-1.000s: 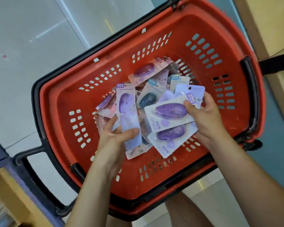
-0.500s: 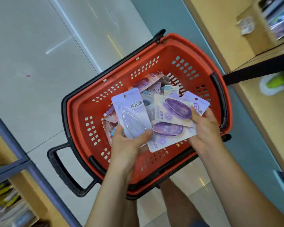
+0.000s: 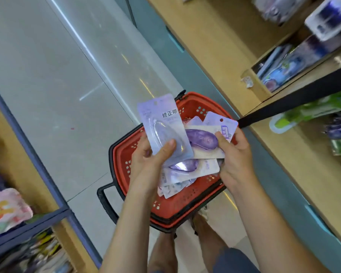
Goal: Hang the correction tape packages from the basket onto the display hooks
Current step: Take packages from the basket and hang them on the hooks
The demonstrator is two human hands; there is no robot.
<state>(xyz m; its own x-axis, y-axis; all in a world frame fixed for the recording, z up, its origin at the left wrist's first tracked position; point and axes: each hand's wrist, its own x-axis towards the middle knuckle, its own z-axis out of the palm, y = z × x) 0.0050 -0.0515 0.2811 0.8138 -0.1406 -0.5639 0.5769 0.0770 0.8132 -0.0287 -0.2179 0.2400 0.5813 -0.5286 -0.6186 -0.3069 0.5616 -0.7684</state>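
Glossy grey floor tiles (image 3: 47, 75) reflect streaks of light. A wooden shelf (image 3: 205, 46) with a teal base (image 3: 278, 186) stands at right; a blue-framed rack (image 3: 14, 154) of blurred goods at left.

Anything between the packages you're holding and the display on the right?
A black bar slants up from the basket rim across the right shelf, just beyond the packages in the right hand. The hooks themselves are not clearly visible.

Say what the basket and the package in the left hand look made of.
Basket: moulded plastic, red with a black rim and a dull sheen. The slotted walls look cast in one piece.
Package: lilac printed backing, card or film, can't tell which. A clear glossy plastic blister sits on it and glints.
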